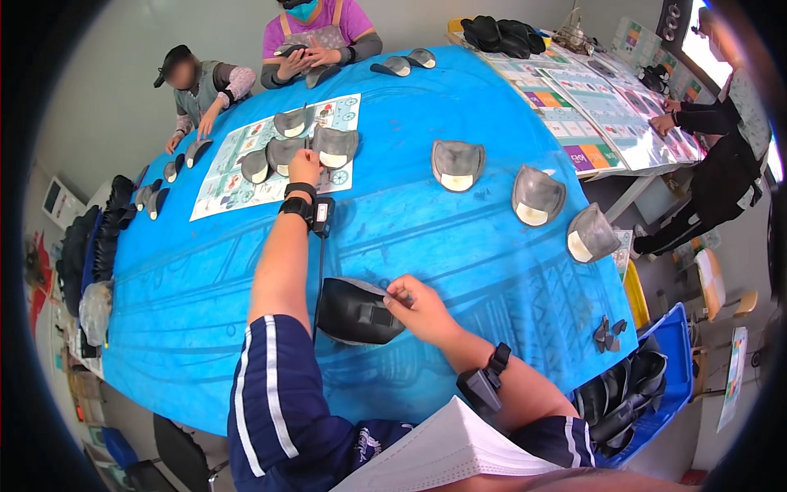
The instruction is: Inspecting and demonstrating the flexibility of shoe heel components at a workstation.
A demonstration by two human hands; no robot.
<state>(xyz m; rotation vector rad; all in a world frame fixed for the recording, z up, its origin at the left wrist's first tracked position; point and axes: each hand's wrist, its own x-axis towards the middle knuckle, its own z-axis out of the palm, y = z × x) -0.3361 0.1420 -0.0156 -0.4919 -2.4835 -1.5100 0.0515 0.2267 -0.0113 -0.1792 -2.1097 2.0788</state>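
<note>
Head view: right hand (422, 310) has thumb and fingertips narrowed on the right edge of a black pad (351, 313), which lies on the blue table cover (188, 287) close to the body. Left hand (305, 170) reaches out to the middle grey pad (284, 152) on the printed sheet (215, 203); its fingertips are hidden, so cannot tell whether they grip.

Handling, as judged: keep the right pinch light at the rim so the black pad stays put; lift the grey one by its edge, clear of its close neighbours.

Count: one black pad in front; four grey pads on the sheet, the middle one included; three more spaced out to the right (539, 193); one blue crate (682, 361); three co-workers (320, 29) around.
</note>
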